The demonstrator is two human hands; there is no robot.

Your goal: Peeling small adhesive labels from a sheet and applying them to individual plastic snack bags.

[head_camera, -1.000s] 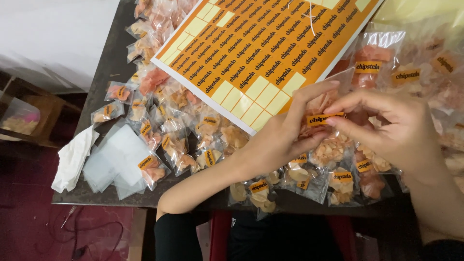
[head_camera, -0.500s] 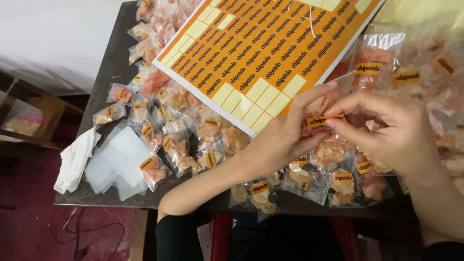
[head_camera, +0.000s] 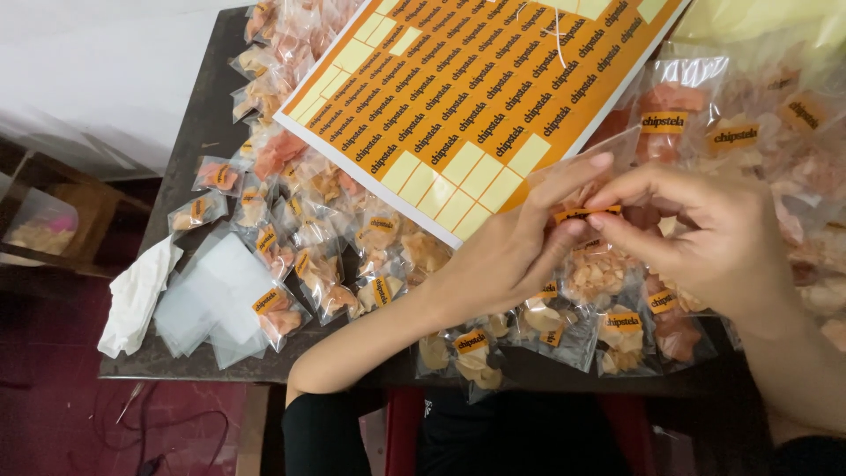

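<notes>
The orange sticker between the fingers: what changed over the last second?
The orange sticker tipped from face-up to nearly edge-on as the right hand pressed it onto the small clear packet held by the left hand. Both hands kept their grip; the sticker sheet stayed put.

A small clear bag of chips (head_camera: 592,264) was held between the left hand (head_camera: 511,256) and right hand (head_camera: 705,238), an orange sticker (head_camera: 580,212) pinched at its top. A sticker sheet (head_camera: 476,97) lay on the dark tabletop (head_camera: 198,123).
</notes>
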